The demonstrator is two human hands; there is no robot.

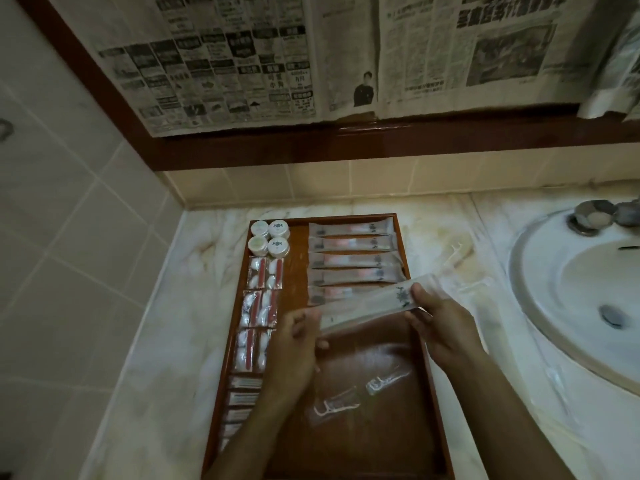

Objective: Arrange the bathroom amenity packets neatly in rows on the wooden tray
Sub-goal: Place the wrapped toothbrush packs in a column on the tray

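Both hands, left hand (294, 344) and right hand (440, 323), are pinching a long packet (367, 306) above the largely filled wooden tray (420, 341), two clear packets (360, 396) still lying loose.

The scene is seen through a single wide-angle camera worn on the head, directed forward and steeply downward from close above a pale marble counter (166, 323). A rectangular reddish-brown wooden tray (415, 348) is centred in the lower half of the frame, its long sides running away from the viewer. Both forearms enter from the bottom edge. A white oval basin (554, 278) is cut off at the right, beige wall tiles (69, 209) fill the left, and newspaper sheets (242, 57) occupy the top. Straight lines are bent outward near the edges. No second view is given.
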